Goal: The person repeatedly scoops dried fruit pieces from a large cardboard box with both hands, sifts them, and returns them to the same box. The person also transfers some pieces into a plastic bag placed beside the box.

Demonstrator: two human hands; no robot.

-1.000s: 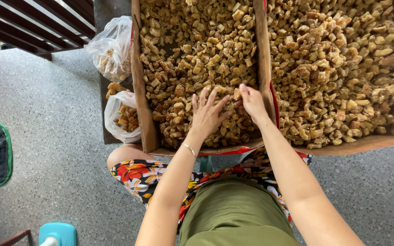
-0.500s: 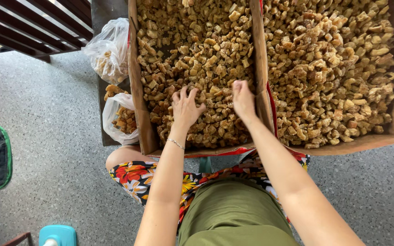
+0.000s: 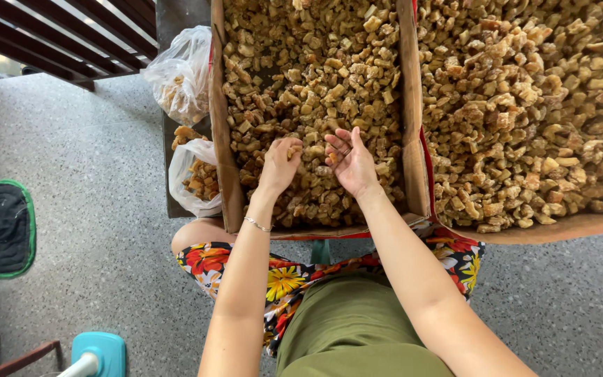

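1. Our left hand (image 3: 280,162) rests knuckles-up on the heap of brown dried chunks (image 3: 301,91), fingers curled narrowly around one small piece, so it stays pinched rather than scooped.
2. Our right hand (image 3: 350,162) lies just beside it, palm turned up and fingers spread wide, a piece or two lying near the fingertips; the open palm seems to serve as a little tray for looking pieces over.
3. The chunks fill the left cardboard box (image 3: 219,126), drawn up against our lap within easy reach.
4. A second box (image 3: 567,225) of similar chunks touches it on the right.
5. Two plastic bags (image 3: 183,73) with more pieces sit left of the box.
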